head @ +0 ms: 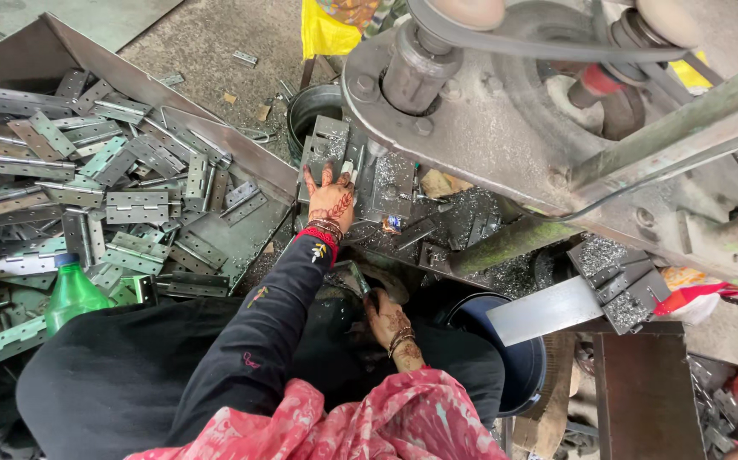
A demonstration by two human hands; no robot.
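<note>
Your left hand (331, 200), frame centre, presses hinge (325, 146) flat on press bed (390, 183) to steady it; right hand (386, 319) lower, grips lever (359, 278). Hinge pile (88, 170) left.

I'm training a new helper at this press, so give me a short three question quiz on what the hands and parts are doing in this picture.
1. True or false: the left hand lies on the machine bed under the press.
2. Where is the pile of metal hinges? A) in the blue bucket B) in the metal tray on the person's left C) on the floor behind
3. What stands at the near edge of that pile?

Key
1. True
2. B
3. A green plastic bottle. The right hand is low near the lap, holding a small metal piece.
</note>
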